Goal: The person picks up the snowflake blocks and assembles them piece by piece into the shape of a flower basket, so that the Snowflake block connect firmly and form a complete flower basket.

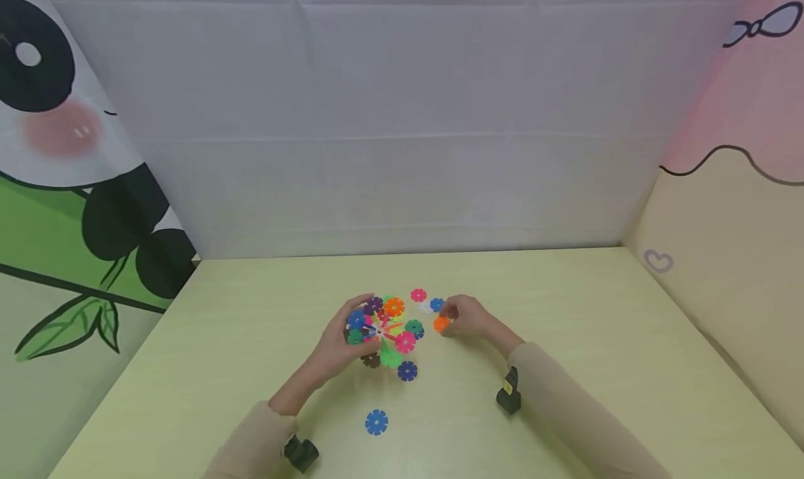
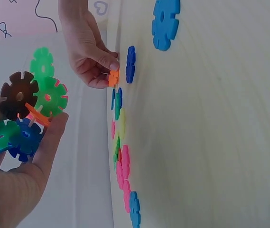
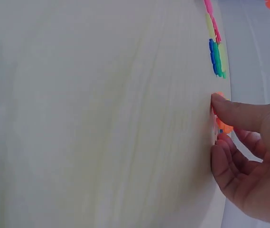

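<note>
My left hand holds a ball-like cluster of interlocked snowflake discs, its thumb and fingers spread around one side. Brown, green, blue, orange, pink and purple discs stick outward from it. In the left wrist view the brown disc faces the camera near the fingers. My right hand is low at the tabletop, to the right of the cluster. Between its thumb and fingers it pinches an orange snowflake disc. The right wrist view shows that orange disc partly hidden by the thumb.
Loose discs lie on the pale table: a pink one and a blue one beyond the hands, a dark blue one below the cluster, and a lighter blue one nearer me. A white backdrop stands behind.
</note>
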The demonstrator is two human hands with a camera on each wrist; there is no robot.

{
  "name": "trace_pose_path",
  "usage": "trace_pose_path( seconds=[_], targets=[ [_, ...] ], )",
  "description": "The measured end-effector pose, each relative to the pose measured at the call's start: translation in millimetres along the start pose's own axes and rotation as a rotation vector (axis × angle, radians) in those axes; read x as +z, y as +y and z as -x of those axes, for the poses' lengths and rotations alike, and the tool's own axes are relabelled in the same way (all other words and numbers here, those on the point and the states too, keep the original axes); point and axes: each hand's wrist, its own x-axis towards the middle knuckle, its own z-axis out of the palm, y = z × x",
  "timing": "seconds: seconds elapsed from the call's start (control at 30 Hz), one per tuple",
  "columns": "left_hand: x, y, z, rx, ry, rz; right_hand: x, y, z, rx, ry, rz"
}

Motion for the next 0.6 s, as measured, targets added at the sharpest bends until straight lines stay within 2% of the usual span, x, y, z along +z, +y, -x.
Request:
trace_pose_path(
  seconds=[0.17, 0.4, 0.47, 0.6],
  targets=[
    [3.3, 6.3, 1.3, 0.003, 0.029, 0.021, -8.5, -6.7, 8.5, -0.043, 0.029, -0.029],
    [11.9, 15.2, 0.5, 0.017, 0.021, 0.107, -29.2, -41.3, 41.2, -0.118, 0.197, -0.31],
    [14.3, 16.4, -0.4, 0.028, 0.026, 0.123, -29.5, -52.6, 50.0, -0.144, 0.236, -0.333],
    [19.1, 18.8, -2.1, 0.054, 0.024, 0.152, -22.8, -67.2, 61.1, -0.145, 0.265, -0.364]
  ],
)
